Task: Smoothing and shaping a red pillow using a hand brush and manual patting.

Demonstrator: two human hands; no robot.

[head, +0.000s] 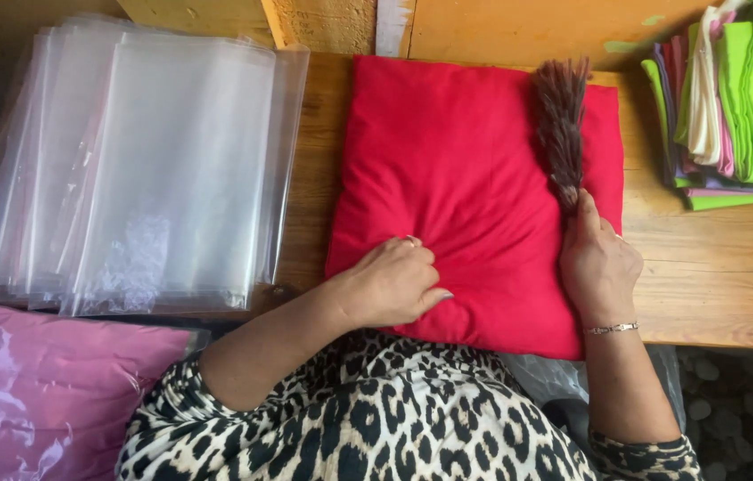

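Right hand (599, 263): grip closed round the handle end of a small brown bristle brush (560, 120), thumb laid along the handle, bristles pointing far across the right edge of the red cushion (461, 187). Left hand (392, 283): fingers curled shut, bunching the red fabric at the near middle of the cushion; creases radiate from that pinch.

Judgement: brushing goes best with the left-hand pinch kept firm so the cover stays taut, and bristles laid flat, stroked one way, away from the holding hand. A loose hold would let the fabric ruck under the brush.

Cushion lies flat on the wooden worktop (715, 258), under both hands. Left of it, a fanned stack of clear plastic bags (145, 160). Far right, folded cloths (742, 98), green and pastel. Near left, a pink bagged cushion (38, 383).
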